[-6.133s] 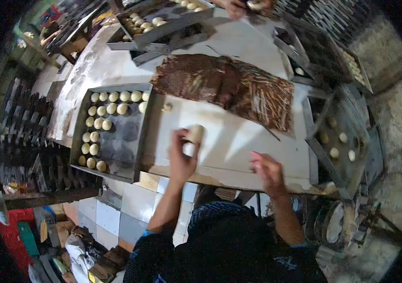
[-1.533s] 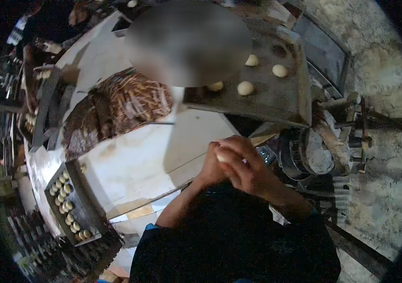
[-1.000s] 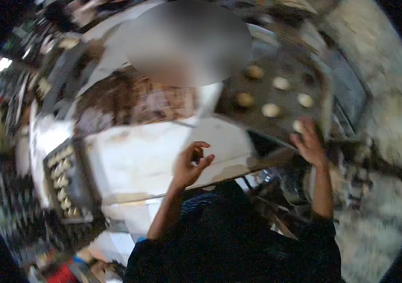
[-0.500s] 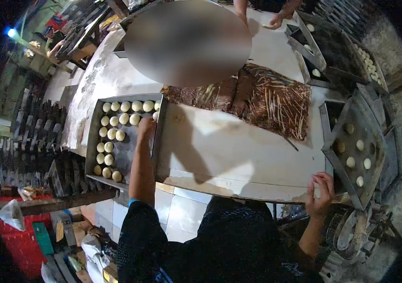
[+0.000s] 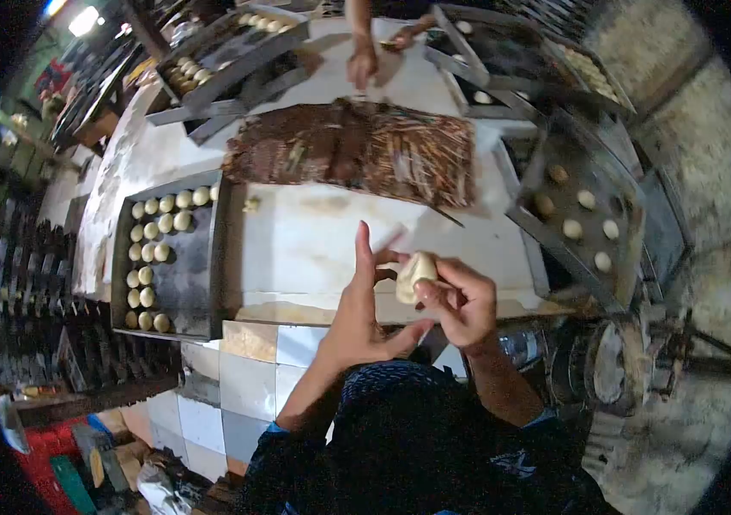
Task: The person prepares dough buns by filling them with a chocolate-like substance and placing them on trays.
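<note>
My right hand [image 5: 468, 305] pinches a pale piece of dough [image 5: 417, 270] between thumb and fingers, above the table's near edge. Close beside it on the left, my left hand [image 5: 361, 313] is open, its thumb and fingers spread; some fingertips are partly hidden behind the dough. Left of both hands, a metal tray [image 5: 220, 287] carries rows of round dough balls [image 5: 151, 230]. Beyond my hands a wide dark-brown mass [image 5: 297, 146] with light stick-like streaks lies across the white tabletop [image 5: 314, 249]. A thin dark stick [image 5: 447, 215] pokes out from its near edge.
On the right, stacked metal trays [image 5: 567, 249] hold a few dough balls. More trays [image 5: 237, 77] with dough stand at the far left, others [image 5: 503, 51] at the far right. Another person's hand [image 5: 363, 64] reaches over the far side. A small yellowish scrap [image 5: 251, 204] lies near the left tray.
My left hand has left the tray and come to the middle, fingers spread. My right hand has moved from the right table edge and now holds dough. The view has shifted.
</note>
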Demonstrator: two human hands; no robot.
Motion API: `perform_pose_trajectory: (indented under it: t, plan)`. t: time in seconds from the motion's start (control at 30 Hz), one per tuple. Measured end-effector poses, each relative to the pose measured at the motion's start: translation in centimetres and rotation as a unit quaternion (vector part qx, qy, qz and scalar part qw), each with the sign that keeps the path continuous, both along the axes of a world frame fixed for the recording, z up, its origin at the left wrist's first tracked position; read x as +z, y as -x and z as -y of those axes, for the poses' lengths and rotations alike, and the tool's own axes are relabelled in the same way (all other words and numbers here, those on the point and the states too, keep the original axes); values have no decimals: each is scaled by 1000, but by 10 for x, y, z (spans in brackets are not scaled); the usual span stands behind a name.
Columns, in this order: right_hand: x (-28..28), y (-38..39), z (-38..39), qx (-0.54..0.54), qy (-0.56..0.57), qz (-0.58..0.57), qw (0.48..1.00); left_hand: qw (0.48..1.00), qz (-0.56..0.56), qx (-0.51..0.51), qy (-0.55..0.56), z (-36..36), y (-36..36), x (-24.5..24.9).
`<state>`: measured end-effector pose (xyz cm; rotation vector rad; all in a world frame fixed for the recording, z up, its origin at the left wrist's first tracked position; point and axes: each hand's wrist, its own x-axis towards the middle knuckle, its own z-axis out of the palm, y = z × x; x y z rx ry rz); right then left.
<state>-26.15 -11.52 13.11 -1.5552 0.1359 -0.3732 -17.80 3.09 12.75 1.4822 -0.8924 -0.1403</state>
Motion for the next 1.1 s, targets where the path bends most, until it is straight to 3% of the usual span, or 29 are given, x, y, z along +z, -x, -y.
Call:
perform_pose_trajectory:
  t: [0.03, 0.1, 0.17, 0.23, 0.3, 0.37, 0.4, 0.43, 0.47, 0.5, 0.57, 0.63, 0.7, 0.73, 0.77, 0.83, 0.87, 0.9, 0.93, 0.97, 1.0, 1.03, 1.1]
  plan:
    - [8, 15, 8, -45, -33, 30, 998, 998, -47, -22, 24, 14, 13, 5]
    - [10, 40, 42, -39, 284, 177, 942, 993, -94, -50, 47, 39, 44, 9]
    - [21, 67, 51, -36, 290, 179, 939, 977, -206, -6, 48, 60, 75, 13]
    - [23, 88, 56, -133, 157, 171, 964, 979, -194, 28, 58, 78, 105, 13]
    - [25, 107, 63, -118, 147, 116, 975, 998, 2, 49, 39, 89, 128, -5]
    - [14, 114, 68, -152, 183, 131, 962, 998, -1, 61, 19, 102, 144, -2]
    - [9, 111, 68, -169, 154, 128, 965, 997, -38, 39, 50, 113, 142, 6]
    - [-1, 98, 66, -201, 206, 211, 934, 997, -50, -1, 51, 116, 134, 5]
    - [-19, 88, 66, -199, 159, 146, 956, 996, -64, -40, 51, 119, 126, 4]
    - [-33, 77, 66, -195, 112, 81, 971, 989, -150, 10, -10, 120, 126, 5]
    - [-37, 45, 77, -184, 195, 93, 959, 972, -187, 24, -142, 110, 105, -1]
    - [-53, 25, 82, -152, 250, 51, 955, 971, -217, 33, -93, 106, 91, -9]
    - [-63, 3, 81, -174, 233, 108, 951, 858, -507, 55, 71, 93, 68, -33]
    - [-62, -4, 74, -175, 261, 68, 947, 844, -525, 55, 95, 92, 58, -38]
    - [-87, -18, 67, -161, 319, 100, 928, 845, -532, 56, 0, 89, 51, -36]
    - [-88, -40, 61, -80, 224, 14, 971, 793, -609, 18, 1, 72, 22, -81]
    - [-96, -54, 65, -61, 166, -11, 984, 792, -610, 18, 11, 64, 8, -87]
    - [-110, -67, 71, -41, 107, -38, 993, 774, -628, -19, 82, 56, -7, -91]
    - [-129, -81, 81, -77, 154, -122, 978, 750, -642, -54, 152, 46, -20, -93]
    - [-170, -98, 102, -131, 322, -114, 930, 747, -644, -51, 159, 38, -32, -90]
    - [-156, -105, 106, -161, 413, -148, 884, 753, -635, -50, 167, 30, -45, -82]
    - [-192, -106, 124, -164, 519, -127, 829, 760, -623, -52, 175, 22, -60, -75]
    - [-204, -113, 133, -107, 569, -172, 797, 778, -606, -46, 158, 6, -87, -73]
